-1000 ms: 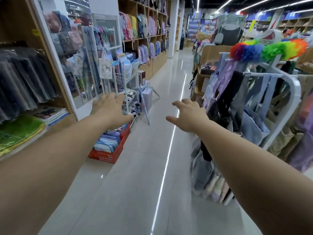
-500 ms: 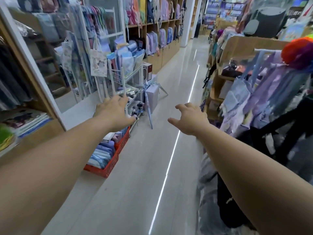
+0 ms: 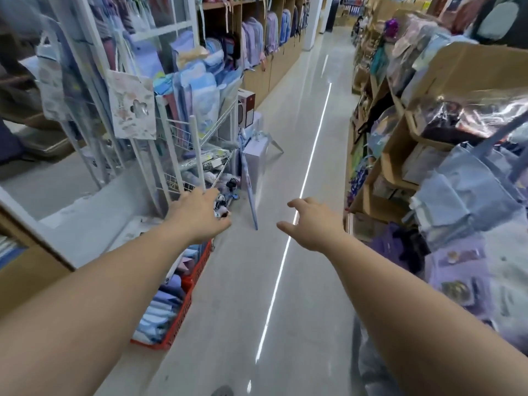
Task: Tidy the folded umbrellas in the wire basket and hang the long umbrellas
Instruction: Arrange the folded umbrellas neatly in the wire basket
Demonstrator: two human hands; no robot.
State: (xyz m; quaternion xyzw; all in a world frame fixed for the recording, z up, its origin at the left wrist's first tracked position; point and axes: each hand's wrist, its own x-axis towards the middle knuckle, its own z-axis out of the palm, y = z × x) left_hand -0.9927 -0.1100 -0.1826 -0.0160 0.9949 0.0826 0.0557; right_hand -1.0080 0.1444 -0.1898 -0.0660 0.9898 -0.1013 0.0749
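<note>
The wire basket is closer now; the left hand reaches its lower tier, perhaps touching, right hand alongside.

Glossy pale floor, reflected light strip running down the aisle, wooden shelving along the left, wooden display shelves on the right, white pillar far back

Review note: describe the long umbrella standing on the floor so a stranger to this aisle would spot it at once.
Left of the aisle stands a white wire rack holding folded umbrellas. Off its aisle-side corner a closed long umbrella leans beside a pale lilac box, tip on the floor. Unlike the short bundles in the rack, it is one slim blue stick standing alone.
</note>
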